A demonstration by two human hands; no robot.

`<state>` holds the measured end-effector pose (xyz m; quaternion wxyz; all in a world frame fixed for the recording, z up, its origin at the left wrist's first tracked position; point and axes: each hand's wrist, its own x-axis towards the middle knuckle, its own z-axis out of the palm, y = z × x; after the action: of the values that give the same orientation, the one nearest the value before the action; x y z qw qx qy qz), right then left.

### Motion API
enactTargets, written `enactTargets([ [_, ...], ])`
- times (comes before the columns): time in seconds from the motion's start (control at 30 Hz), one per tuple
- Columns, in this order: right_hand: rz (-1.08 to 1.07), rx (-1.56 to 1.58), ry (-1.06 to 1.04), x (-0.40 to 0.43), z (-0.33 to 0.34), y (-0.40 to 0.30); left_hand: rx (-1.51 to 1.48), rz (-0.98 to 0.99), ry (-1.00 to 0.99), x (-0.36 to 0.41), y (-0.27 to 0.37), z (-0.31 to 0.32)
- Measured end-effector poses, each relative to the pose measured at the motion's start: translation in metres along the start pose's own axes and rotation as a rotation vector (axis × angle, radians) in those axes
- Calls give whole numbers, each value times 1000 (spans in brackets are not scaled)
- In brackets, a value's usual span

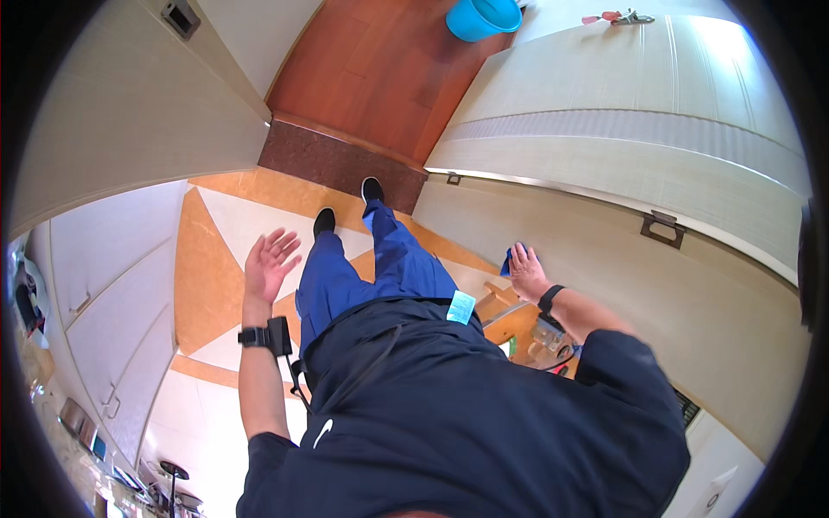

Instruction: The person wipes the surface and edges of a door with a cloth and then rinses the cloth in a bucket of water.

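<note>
My right hand (528, 275) is around a dark blue cloth (506, 264), much of it hidden by the fingers. The cloth lies at the lower edge of a beige panel (583, 259) beside the door hinges; whether it presses on the surface is hard to tell. My left hand (272, 262) hangs in the air over the tiled floor (223, 226), palm partly up, fingers apart and nothing in it. Beyond the panel stands a pale door leaf (557, 84) with a ribbed band across it.
A wooden stool or small table (502, 327) holding jars and other items stands under my right forearm. Another door (142, 103) is at the left, above white cabinets (116, 259). Past a dark threshold (337, 149), a blue bucket (476, 22) rests on the wooden floor (382, 71).
</note>
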<state>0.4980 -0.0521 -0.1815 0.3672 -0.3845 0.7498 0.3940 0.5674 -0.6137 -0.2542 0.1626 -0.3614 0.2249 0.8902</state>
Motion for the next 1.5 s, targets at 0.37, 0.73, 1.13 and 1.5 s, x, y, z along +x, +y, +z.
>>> enactTargets([
  [0.37,-326,597,-66,62,-26,42,-219,170,461,-24,-65,-24],
  [0.73,-426,251,-127,240,83,-54,-82,-33,593,3,-82,-14],
  [1.13,-639,343,-66,154,51,-6,-20,-63,565,26,-82,-23],
  [1.5,-144,304,83,286,87,16,-109,-148,675,6,-104,-52],
])
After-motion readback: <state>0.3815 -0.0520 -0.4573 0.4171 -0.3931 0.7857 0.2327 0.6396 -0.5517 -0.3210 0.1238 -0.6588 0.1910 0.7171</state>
